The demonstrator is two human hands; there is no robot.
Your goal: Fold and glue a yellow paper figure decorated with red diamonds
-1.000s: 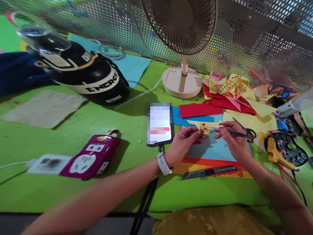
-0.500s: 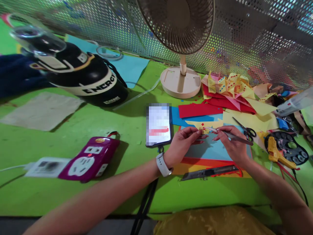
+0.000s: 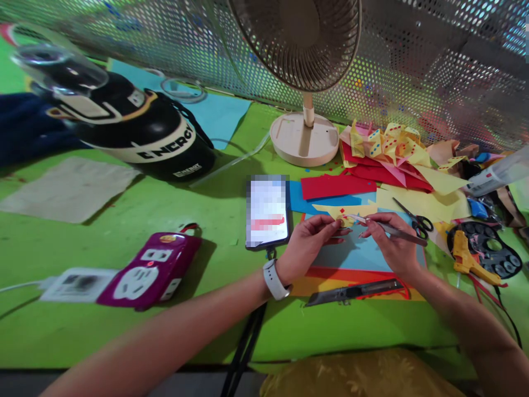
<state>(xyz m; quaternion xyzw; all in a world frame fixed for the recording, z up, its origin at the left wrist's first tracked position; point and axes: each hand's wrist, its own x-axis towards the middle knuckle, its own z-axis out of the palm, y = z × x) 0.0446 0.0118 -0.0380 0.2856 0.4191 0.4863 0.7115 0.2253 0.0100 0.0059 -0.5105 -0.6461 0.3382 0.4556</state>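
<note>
My left hand (image 3: 312, 240), with a white watch (image 3: 275, 280) on its wrist, pinches a small piece of yellow paper (image 3: 346, 221) between thumb and fingers. In my right hand (image 3: 387, 238) is a pair of metal tweezers (image 3: 399, 231), held like a pen. Their tips point left and reach the paper piece; whether they grip anything is too small to tell. Just behind lies a yellow paper strip (image 3: 330, 210) with a red mark. Blue sheets (image 3: 351, 256) lie under both hands, and a box cutter (image 3: 357, 292) rests in front of them.
A phone (image 3: 268, 212) lies left of my hands, with a purple power strip (image 3: 151, 270) and a large black bottle (image 3: 152, 132) farther left. A fan (image 3: 306, 138) stands behind. To the right are scissors (image 3: 417, 220), a yellow glue gun (image 3: 465, 253) and a paper pile (image 3: 397, 149).
Both hands stay nearly still, with the yellow paper piece and tweezers held as before. The view has shifted very slightly.
</note>
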